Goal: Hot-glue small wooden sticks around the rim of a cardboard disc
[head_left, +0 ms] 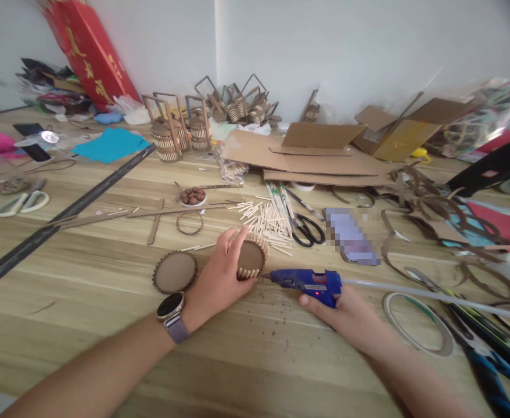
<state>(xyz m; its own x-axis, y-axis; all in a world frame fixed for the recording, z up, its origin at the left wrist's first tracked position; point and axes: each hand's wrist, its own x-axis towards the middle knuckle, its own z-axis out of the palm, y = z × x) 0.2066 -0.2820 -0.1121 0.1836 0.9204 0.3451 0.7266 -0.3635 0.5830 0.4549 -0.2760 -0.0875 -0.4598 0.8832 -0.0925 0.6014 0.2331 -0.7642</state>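
Note:
My left hand [220, 270], with a watch on its wrist, grips a small round basket [251, 258] with a brown cardboard base and short wooden sticks standing around its rim. In my right hand [346, 310] is a blue hot glue gun [305, 283] with a red light lit. Its nozzle points left and meets or nearly meets the basket's near right edge. A long clear glue stick [412, 293] runs out of its back. Left of the basket lies a cardboard disc [175, 272] with a dark scalloped rim. Loose wooden sticks [270, 223] are scattered just behind the basket.
Black-handled scissors [309, 230] and a phone [353, 235] lie behind the glue gun. A tape roll [418, 323] and pliers [477, 348] are at right. Finished lidded baskets [165, 139] stand at the back, beside flat cardboard [307, 157]. A small bowl [194, 203] holds brown beads.

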